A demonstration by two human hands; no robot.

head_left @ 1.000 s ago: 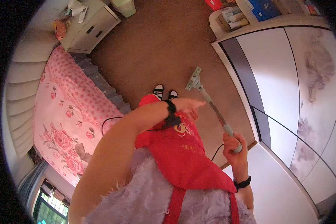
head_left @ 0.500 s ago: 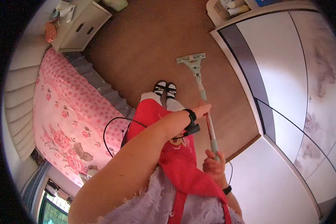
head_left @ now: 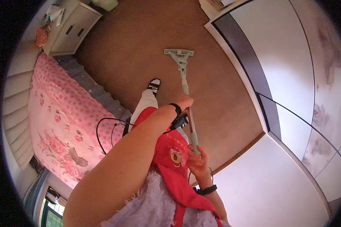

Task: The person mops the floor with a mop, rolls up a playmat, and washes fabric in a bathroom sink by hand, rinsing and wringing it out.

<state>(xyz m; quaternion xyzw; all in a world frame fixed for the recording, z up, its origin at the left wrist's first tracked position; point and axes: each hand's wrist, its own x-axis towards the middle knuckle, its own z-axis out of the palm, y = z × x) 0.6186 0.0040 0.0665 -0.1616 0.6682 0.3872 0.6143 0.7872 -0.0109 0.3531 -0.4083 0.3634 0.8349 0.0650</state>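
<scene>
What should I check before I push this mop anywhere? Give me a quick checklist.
1. Left hand closed around the mop handle: ok.
2. Right hand gripping the handle's near end: ok.
3. Mop head clear of the bed and wardrobe: ok, bare floor lies between.
4. Forward shoe clear of the mop head: ok, they're apart.
5. Mop head flat against the floor: cannot tell from above.
6. Black cable free of snags: cannot tell, it's partly hidden behind the left arm.
</scene>
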